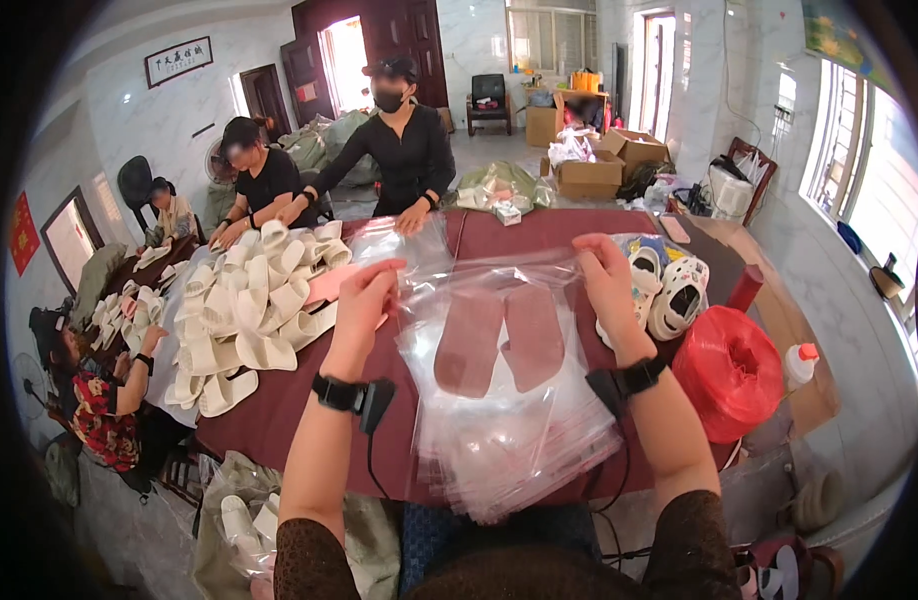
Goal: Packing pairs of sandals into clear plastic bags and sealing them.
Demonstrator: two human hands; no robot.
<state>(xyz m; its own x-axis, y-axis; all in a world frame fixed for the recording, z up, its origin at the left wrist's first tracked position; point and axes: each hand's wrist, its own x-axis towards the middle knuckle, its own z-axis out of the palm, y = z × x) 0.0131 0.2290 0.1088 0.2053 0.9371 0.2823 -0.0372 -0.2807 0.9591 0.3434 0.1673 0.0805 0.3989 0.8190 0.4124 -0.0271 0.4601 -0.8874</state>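
Note:
My left hand (364, 295) and my right hand (604, 275) each pinch an upper corner of a clear plastic bag (499, 310), holding it up over the dark red table (279, 400). Inside the bag lie two pink slipper soles (499, 340) side by side. Under it rests a stack of several clear plastic bags (509, 445) near the table's front edge. Both wrists wear black bands.
A heap of cream slippers (249, 310) lies to the left, patterned white slippers (669, 290) to the right beside a red twine spool (731, 370). A person in black (404, 150) stands across the table; other people sit at the left. Cardboard boxes (591, 175) stand behind.

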